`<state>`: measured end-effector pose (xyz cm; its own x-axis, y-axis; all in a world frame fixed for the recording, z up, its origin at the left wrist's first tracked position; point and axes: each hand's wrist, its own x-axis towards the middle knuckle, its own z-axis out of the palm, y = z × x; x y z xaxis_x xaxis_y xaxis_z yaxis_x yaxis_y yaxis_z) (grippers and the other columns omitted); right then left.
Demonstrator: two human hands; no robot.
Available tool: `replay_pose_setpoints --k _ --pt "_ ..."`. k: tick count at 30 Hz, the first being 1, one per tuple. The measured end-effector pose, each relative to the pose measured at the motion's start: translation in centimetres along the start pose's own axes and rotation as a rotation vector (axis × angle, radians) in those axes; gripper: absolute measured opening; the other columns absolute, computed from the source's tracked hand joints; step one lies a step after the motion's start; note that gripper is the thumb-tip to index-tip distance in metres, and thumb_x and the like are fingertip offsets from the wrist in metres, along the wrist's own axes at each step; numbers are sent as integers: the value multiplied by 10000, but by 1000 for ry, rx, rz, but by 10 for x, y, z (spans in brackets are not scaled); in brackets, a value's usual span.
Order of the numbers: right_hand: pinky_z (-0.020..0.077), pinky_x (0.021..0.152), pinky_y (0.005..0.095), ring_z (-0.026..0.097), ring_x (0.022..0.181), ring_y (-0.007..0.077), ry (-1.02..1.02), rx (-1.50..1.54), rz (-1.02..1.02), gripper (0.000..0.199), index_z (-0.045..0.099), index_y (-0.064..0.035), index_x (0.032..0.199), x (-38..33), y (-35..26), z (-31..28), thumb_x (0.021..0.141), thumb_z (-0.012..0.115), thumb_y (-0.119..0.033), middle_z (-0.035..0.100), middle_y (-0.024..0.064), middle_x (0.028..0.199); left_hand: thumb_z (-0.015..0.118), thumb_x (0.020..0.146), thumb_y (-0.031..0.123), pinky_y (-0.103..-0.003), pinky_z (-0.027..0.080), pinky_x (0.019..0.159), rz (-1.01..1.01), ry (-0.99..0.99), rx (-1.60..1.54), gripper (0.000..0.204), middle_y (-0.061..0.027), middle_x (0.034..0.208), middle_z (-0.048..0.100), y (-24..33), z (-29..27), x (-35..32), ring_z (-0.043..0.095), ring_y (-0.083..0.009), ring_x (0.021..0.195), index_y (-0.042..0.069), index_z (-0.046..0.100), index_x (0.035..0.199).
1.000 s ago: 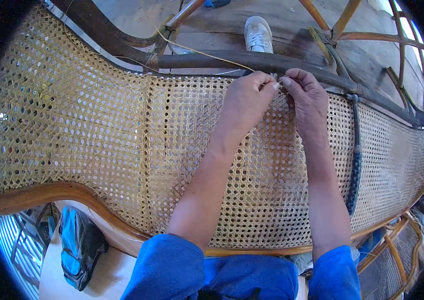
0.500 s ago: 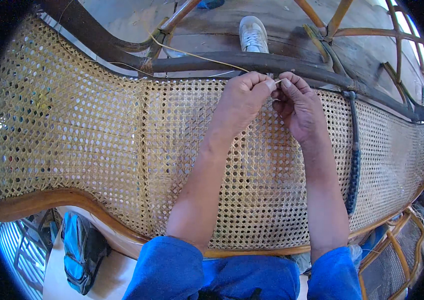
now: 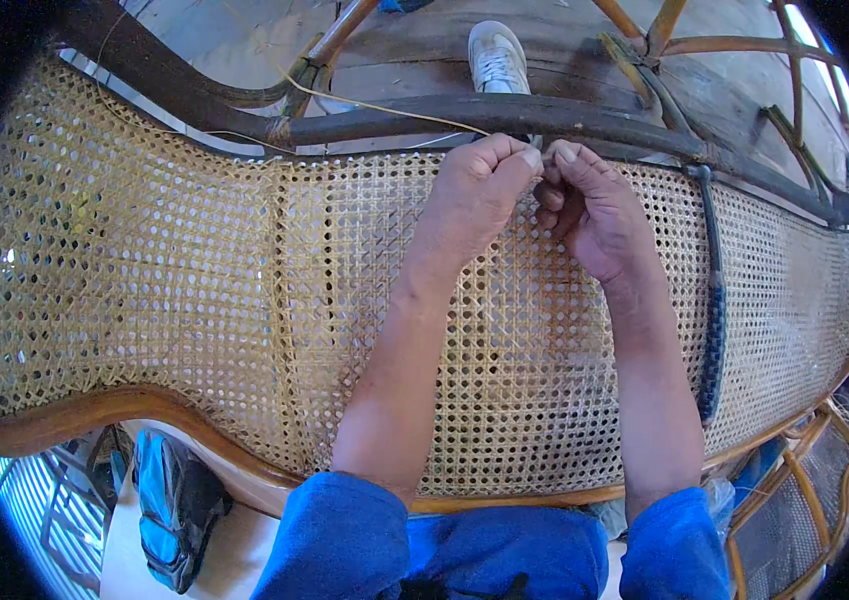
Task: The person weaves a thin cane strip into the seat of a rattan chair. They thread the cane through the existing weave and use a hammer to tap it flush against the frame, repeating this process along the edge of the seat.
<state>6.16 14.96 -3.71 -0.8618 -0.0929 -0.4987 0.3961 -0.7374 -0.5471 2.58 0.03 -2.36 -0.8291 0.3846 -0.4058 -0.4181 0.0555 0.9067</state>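
A pale cane strand (image 3: 395,108) runs from the upper left into the fingers of my left hand (image 3: 480,195), which pinches it at the far edge of a woven cane panel (image 3: 375,300). Fingertip to fingertip with it, my right hand (image 3: 600,215) is closed in a pinch, its other fingers curled. What sits between its thumb and forefinger is too small to make out, though the strand's end lies there. Just beyond both hands passes the dark frame rail (image 3: 595,122). To the right of my right hand, a hammer (image 3: 715,290) with a dark blue grip lies on the panel.
A curved brown wooden edge (image 3: 115,403) borders the panel's near side. Cane poles (image 3: 745,45) cross at the upper right, and a white shoe (image 3: 498,60) shows beyond the rail. A blue and black backpack (image 3: 167,510) lies at the lower left; another chair frame (image 3: 805,485) is lower right.
My fingertips have come closer together, and the short strand piece that showed between them is now mostly hidden. The whole view has shifted slightly.
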Motion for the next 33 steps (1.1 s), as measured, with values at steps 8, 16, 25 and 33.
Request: replay_pose_setpoints --k 8,16,25,33 --pt "431 564 212 522 641 72 107 -280 -110 91 623 -68 912 -2 -2 8 881 614 -153 594 -9 758 553 890 252 -268 434 615 62 105 282 276 -21 713 597 -5 5 5 519 -94 664 -14 627 877" --pt "450 635 219 559 681 71 290 -1072 -469 123 637 -43 961 14 -5 3 852 618 -95 633 17 766 569 858 247 -340 455 661 -131 280 668 292 -143 752 642 17 -19 3 582 -217 671 -28 645 914" --pt "479 721 266 616 738 127 268 -1249 -516 143 649 -62 952 24 4 -2 811 630 -79 662 53 823 608 838 238 -336 480 714 174 567 462 288 -149 784 658 -2 1 19 622 -226 726 -34 644 926" --pt "474 776 291 638 807 209 235 -1368 -531 146 646 -66 953 29 7 1 818 613 -110 664 79 874 599 830 195 -303 473 641 279 612 436 243 -115 717 640 -13 -5 29 592 -155 649 -30 649 907"
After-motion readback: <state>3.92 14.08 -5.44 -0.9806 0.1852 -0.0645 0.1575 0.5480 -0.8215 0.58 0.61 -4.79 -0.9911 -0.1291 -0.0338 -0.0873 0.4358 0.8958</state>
